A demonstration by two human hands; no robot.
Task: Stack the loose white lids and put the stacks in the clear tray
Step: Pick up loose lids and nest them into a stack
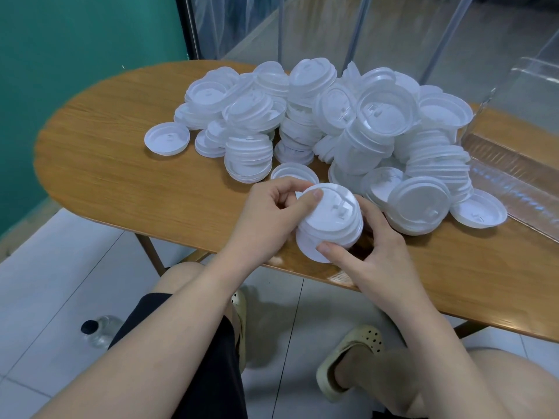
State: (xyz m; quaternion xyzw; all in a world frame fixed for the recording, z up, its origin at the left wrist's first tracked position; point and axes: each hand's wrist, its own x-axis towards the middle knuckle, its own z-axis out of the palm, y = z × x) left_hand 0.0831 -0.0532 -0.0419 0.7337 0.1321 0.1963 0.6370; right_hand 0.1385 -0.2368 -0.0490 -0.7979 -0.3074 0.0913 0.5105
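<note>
In the head view, a short stack of round white plastic lids (329, 220) is held tilted above the near edge of the oval wood-grain worktop (121, 164). The stack is gripped by the left hand (272, 216), whose thumb is pressed on the top lid while its curled fingers (284, 192) are wrapped round the far side. It is also gripped by the right hand (375, 243), whose thumb is laid on the lowest rim with the fingers curled behind the stack. A large heap of loose white plastic lids (317, 122) is spread over the middle of the worktop, some of them already nested in short stacks. The clear plastic tray (511, 164) is seen at the right edge, just beside the heap. A clear bottle with a black cap (99, 329) is seen on the tiled floor.
</note>
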